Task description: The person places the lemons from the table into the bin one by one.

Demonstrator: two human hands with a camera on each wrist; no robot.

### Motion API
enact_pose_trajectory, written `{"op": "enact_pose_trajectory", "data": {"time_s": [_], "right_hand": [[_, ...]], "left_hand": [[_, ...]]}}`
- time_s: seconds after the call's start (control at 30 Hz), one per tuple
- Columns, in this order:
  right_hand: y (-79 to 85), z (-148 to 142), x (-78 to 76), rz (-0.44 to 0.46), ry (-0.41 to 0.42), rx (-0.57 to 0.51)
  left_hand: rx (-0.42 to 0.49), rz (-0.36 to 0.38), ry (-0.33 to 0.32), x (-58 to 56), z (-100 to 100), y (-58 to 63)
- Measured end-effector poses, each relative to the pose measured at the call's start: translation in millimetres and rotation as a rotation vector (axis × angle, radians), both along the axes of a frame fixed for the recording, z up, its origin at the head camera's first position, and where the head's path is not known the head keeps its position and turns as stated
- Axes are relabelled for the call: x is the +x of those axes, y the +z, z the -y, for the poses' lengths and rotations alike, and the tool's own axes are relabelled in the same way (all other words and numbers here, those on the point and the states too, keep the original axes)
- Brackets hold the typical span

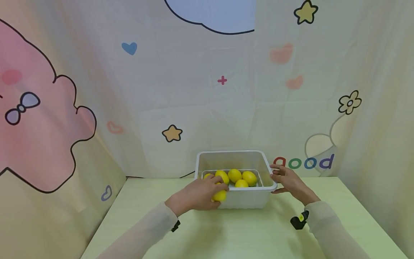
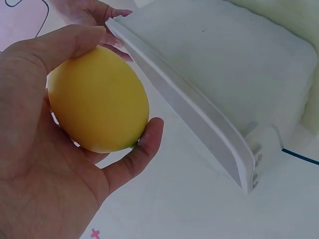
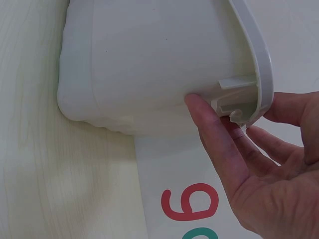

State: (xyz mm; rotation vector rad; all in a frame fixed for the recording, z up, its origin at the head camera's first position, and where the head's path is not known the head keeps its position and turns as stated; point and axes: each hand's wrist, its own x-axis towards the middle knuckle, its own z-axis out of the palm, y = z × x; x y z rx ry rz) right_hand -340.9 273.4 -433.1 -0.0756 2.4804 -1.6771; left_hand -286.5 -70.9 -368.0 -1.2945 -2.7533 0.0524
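Note:
A white plastic bin point(image 1: 245, 199) stands at the back of the table, with several yellow lemons point(image 1: 249, 178) inside it. My left hand point(image 1: 201, 192) grips one lemon point(image 2: 99, 102) between thumb and curled fingers, at the front left of the bin's rim. In the left wrist view that lemon is apart from the rim point(image 2: 189, 102). At the bin's right side, my right hand point(image 1: 291, 182) holds the rim near its corner. The right wrist view shows the thumb over the rim and fingers point(image 3: 217, 137) against the outer wall below it.
The pale green table point(image 1: 155, 216) stretches in front of the bin and to both sides. Right behind the bin hangs a curtain point(image 1: 207, 118) printed with stars, hearts and letters. Dark wrist straps point(image 1: 299, 220) show at the sleeves.

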Motion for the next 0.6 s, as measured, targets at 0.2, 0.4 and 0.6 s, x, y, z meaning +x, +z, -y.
{"op": "enact_pose_trajectory", "data": {"time_s": [0.2,0.4,0.6], "right_hand": [[-0.5,-0.4,1.0,-0.004,0.009,-0.003],[-1.5,-0.8,0.8,-0.001,0.015,-0.010],[-0.1,-0.7,-1.0,0.006,0.008,-0.013]], "left_hand": [[0.006,0.007,0.022,-1.3,0.7,11.4],[0.027,0.051,0.056,-7.9,1.3,18.8],[0.037,0.080,0.085,-19.3,2.7,24.8]]}}
